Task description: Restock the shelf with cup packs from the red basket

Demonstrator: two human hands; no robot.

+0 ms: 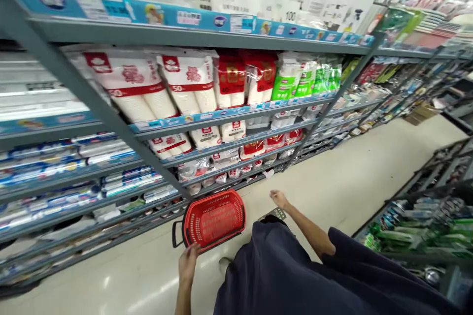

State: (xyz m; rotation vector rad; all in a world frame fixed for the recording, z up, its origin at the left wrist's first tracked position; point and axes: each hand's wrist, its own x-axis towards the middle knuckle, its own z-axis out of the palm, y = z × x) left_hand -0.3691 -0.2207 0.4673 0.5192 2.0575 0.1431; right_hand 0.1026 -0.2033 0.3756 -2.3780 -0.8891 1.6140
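A red plastic shopping basket (216, 219) with a black handle stands tilted on the pale floor in front of the shelves. My left hand (189, 260) is at its near rim, with the fingers curled over the edge. My right hand (279, 199) hangs out to the right of the basket above the floor; its fingers are loosely apart and hold nothing. My dark clothing (281, 270) fills the lower middle of the view. A small dark tag with pale lettering (275, 214) shows just below the right hand.
Grey metal shelving (88, 93) runs along the left, stocked with sleeves of paper cups (140, 88), red packs (229, 78) and green packs (295, 78). A second low rack of goods (417, 221) lines the right. The pale aisle floor (369, 172) runs away between them.
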